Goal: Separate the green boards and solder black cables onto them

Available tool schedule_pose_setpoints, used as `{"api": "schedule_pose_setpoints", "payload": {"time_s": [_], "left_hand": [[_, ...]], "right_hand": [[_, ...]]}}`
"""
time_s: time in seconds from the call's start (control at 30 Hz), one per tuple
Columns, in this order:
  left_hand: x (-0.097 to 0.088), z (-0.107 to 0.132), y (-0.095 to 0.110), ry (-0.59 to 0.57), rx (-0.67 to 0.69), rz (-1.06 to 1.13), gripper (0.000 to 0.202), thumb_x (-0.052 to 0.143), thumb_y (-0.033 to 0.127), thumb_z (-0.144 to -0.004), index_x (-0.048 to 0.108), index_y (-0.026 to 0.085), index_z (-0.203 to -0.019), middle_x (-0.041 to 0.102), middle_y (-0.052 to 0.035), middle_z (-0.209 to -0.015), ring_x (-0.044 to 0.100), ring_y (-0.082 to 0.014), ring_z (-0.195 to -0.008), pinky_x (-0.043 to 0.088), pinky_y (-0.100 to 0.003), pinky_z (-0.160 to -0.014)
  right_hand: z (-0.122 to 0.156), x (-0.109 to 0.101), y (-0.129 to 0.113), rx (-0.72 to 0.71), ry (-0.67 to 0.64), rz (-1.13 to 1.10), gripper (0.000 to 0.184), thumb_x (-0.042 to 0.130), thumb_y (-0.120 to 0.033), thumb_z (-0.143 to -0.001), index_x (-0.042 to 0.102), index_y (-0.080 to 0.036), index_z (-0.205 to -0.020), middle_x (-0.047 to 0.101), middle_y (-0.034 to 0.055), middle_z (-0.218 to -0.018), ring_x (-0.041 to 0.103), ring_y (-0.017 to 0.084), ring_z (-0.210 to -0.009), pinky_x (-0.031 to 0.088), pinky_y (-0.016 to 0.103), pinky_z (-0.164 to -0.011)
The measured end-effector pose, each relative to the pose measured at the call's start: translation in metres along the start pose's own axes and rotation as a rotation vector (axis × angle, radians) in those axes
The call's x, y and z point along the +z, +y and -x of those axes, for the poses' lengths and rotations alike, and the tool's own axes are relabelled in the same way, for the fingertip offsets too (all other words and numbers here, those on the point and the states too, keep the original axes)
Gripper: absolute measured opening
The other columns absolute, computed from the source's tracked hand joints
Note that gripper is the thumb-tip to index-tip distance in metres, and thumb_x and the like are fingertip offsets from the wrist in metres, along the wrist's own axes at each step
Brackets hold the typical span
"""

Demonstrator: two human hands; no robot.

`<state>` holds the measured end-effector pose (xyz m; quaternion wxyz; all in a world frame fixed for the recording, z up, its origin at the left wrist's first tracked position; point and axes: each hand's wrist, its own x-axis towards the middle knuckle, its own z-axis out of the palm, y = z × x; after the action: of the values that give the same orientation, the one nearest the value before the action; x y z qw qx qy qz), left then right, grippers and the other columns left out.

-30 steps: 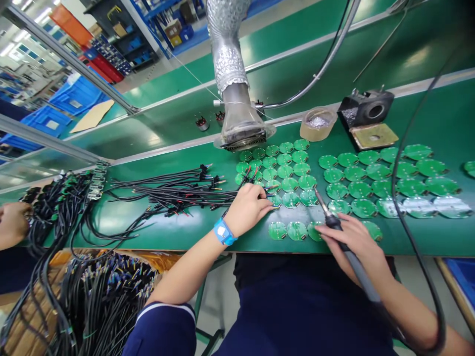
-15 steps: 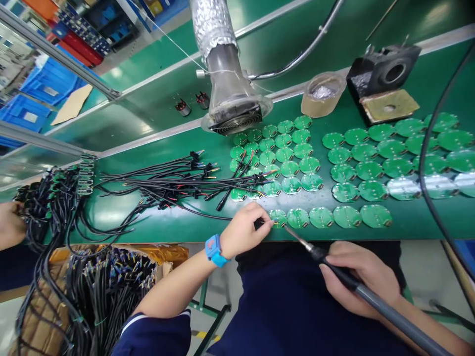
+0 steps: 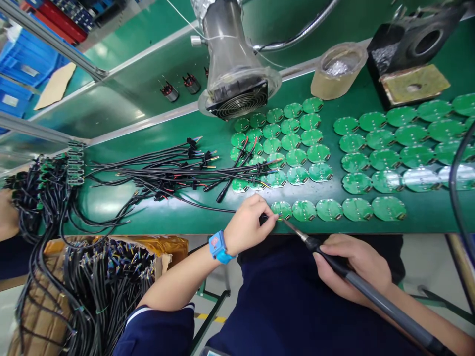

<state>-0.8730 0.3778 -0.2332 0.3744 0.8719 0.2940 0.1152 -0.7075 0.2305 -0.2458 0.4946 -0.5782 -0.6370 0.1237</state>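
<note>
The person's left hand (image 3: 250,225) pinches a black cable (image 3: 222,209) beside the front row's leftmost circuit board (image 3: 282,209) on the worktop (image 3: 159,220), while the right hand (image 3: 365,264) grips a soldering iron (image 3: 378,299), tip by that board.

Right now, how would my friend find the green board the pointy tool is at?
On the green table, find the row of five boards nearest the person. It's the leftmost board. Only it has the left hand and the pointy tool's tip right beside it.
</note>
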Motion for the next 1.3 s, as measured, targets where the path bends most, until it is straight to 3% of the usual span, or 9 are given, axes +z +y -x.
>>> {"api": "schedule_pose_setpoints", "payload": {"time_s": [0.47,0.67,1.07,1.3], "left_hand": [[0.003,0.004,-0.001,0.0,0.039,-0.084,0.011,0.048,0.022,-0.085,0.051,0.016,-0.076,0.05,-0.0036,-0.078,0.048,-0.0149,-0.078,0.042,-0.03,-0.073],[0.003,0.004,-0.002,0.009,0.043,-0.066,0.012,0.048,0.022,-0.085,0.051,0.017,-0.075,0.05,-0.0032,-0.077,0.049,-0.0146,-0.077,0.043,-0.029,-0.072],[0.002,0.004,-0.001,0.034,0.042,-0.031,0.011,0.049,0.022,-0.083,0.052,0.016,-0.074,0.049,-0.0039,-0.077,0.049,-0.0151,-0.077,0.043,-0.03,-0.072],[0.004,0.005,0.0,0.047,0.016,-0.033,0.009,0.051,0.021,-0.081,0.051,0.017,-0.072,0.049,-0.004,-0.077,0.048,-0.0157,-0.077,0.043,-0.031,-0.071]], "right_hand": [[0.0,-0.002,-0.003,-0.002,-0.026,0.017,0.031,0.064,-0.006,-0.065,0.051,-0.019,-0.091,0.057,-0.0017,-0.065,0.06,0.012,-0.057,0.052,0.024,-0.051],[-0.004,-0.01,-0.009,0.102,0.038,0.114,0.023,0.062,-0.013,-0.069,0.051,-0.019,-0.089,0.059,-0.0009,-0.064,0.061,0.013,-0.056,0.051,0.024,-0.05],[-0.012,-0.004,-0.01,-0.091,-0.098,0.218,0.032,0.066,-0.012,-0.067,0.048,-0.019,-0.093,0.058,-0.0012,-0.066,0.06,0.013,-0.058,0.053,0.027,-0.051],[-0.005,-0.002,-0.011,-0.093,-0.133,0.252,0.031,0.065,-0.014,-0.069,0.047,-0.019,-0.094,0.058,-0.0011,-0.07,0.061,0.014,-0.064,0.053,0.029,-0.055]]}}
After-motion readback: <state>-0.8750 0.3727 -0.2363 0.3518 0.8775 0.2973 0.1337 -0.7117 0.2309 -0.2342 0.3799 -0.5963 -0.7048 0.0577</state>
